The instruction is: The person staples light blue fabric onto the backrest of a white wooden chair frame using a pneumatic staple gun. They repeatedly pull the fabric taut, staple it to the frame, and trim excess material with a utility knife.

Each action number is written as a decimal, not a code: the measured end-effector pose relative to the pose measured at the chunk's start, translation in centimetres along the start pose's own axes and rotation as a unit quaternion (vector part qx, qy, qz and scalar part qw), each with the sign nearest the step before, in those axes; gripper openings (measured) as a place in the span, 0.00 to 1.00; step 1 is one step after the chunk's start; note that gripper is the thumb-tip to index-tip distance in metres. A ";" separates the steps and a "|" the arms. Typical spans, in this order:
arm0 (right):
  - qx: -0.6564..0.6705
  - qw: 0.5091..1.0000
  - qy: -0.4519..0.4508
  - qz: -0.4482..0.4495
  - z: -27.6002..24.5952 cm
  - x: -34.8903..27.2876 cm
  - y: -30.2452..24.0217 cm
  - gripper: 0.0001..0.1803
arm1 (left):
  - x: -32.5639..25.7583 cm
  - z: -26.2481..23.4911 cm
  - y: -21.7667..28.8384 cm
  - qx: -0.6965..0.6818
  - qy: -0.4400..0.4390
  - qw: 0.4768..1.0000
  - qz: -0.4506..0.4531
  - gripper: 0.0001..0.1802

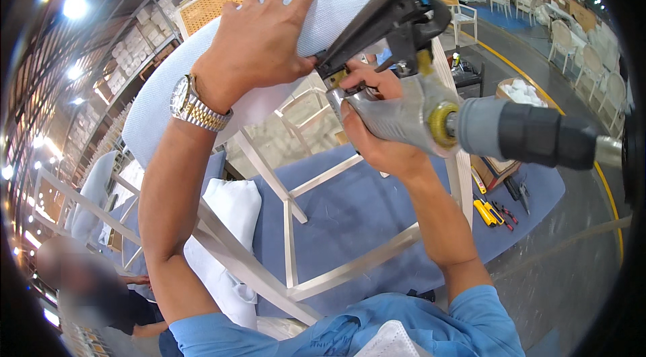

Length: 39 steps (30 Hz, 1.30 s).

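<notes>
My left hand (259, 41) lies with fingers spread on the pale blue fabric seat (165, 84) of a chair. Its thumb presses at the seat's edge, right beside the nose of a pneumatic staple gun (407, 115). Wrapped around the gun's metal body is my right hand (387, 152), and the black magazine end touches the seat's edge. A grey and black air fitting (531, 129) sticks out to the right. Below the seat, the chair's whitish wooden frame (235, 259) stands tilted, and a cane panel (232, 0) shows behind the seat.
A blue padded table (343, 236) lies under the chair, with white cloth (232, 212) at left. On its right are yellow-handled tools (486, 213), pliers (523, 197) and a box (494, 170). Another person (128, 303) works at lower left. Chairs (565, 41) line the far right.
</notes>
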State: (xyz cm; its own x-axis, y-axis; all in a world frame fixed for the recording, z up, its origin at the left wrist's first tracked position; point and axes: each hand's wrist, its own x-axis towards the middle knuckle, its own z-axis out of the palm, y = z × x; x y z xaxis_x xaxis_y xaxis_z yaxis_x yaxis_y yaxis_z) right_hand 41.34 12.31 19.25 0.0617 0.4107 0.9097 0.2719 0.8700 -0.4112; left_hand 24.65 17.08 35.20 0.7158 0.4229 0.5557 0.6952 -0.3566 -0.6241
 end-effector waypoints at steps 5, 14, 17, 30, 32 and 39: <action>-0.028 1.000 0.010 0.003 -1.5 -1.3 0.1 0.19 | 0.0 0.5 -0.2 0.039 -0.005 0.999 -0.014 0.53; -0.092 0.933 0.312 0.155 -17.8 -14.1 -3.9 0.31 | 1.5 2.0 -0.3 0.051 0.052 0.997 0.006 0.54; 0.065 0.892 0.377 0.241 -23.0 -21.3 -2.0 0.28 | -0.1 4.2 -3.1 0.029 0.058 0.996 0.069 0.51; 0.205 0.542 0.584 0.569 -20.6 -51.2 15.2 0.24 | 0.9 1.3 4.6 0.104 0.018 0.988 -0.111 0.56; 0.164 0.551 0.574 0.583 -19.5 -51.5 17.6 0.26 | 0.3 2.3 5.3 0.111 0.057 0.984 -0.127 0.57; 0.488 0.530 0.271 0.639 -22.6 -58.1 24.5 0.27 | -1.0 3.4 7.9 0.110 0.215 0.956 -0.166 0.56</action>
State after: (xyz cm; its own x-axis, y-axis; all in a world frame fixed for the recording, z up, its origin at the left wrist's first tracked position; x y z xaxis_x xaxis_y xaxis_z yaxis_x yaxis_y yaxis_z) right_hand 66.14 3.62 -42.39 -0.0646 0.9256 -0.3730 -0.9334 -0.1883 -0.3055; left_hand 29.26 16.72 27.83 0.4515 0.0839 0.8883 0.8922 -0.0593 -0.4478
